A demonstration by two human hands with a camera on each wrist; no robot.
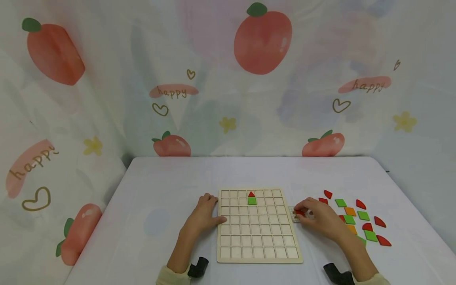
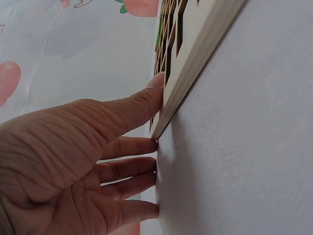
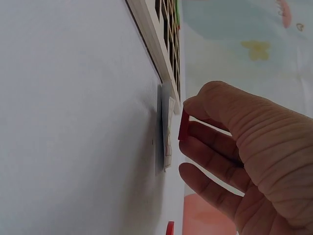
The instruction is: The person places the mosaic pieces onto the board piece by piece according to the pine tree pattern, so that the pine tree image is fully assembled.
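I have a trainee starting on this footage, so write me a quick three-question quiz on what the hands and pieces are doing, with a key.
1. True or false: the left hand touches the left edge of the grid board.

2. What colour is the piece that the right hand pinches?
a) green
b) orange
c) red

3. Short answer: in the head view, which shape, and of what colour, sits on the board directly above the green square?

Key:
1. True.
2. c.
3. A red triangle.
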